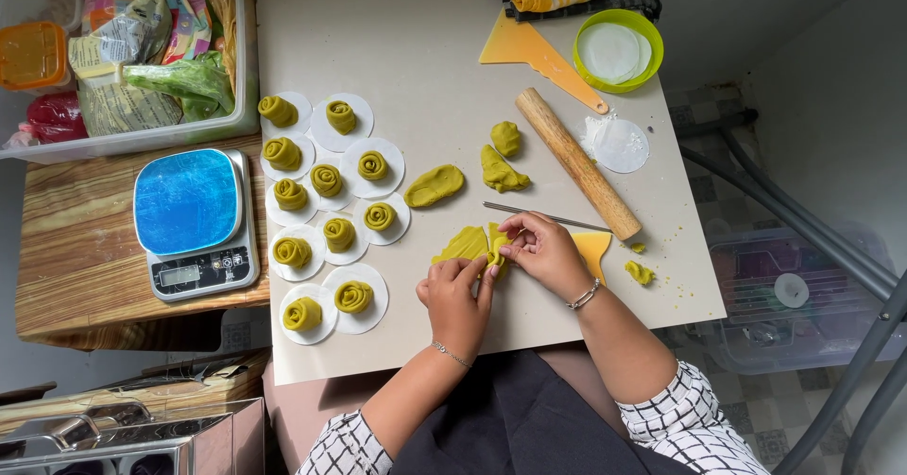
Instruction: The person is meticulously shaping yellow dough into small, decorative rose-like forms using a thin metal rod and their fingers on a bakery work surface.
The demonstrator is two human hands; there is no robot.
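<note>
**Both hands folding green dough near the board's front edge**

We see the left hand (458,296) and right hand (543,248) both pinching a flattened green dough piece (470,245) near the front edge of the white board (425,50). Rolled dough spirals (327,180) on paper rounds fill the left side; a wooden rolling pin (576,161) lies toward the right edge.

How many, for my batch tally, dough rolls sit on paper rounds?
11 rolls, on the board's left: two top, three below, three mid-cluster, one lower left, two nearest. None seems hidden.
</note>
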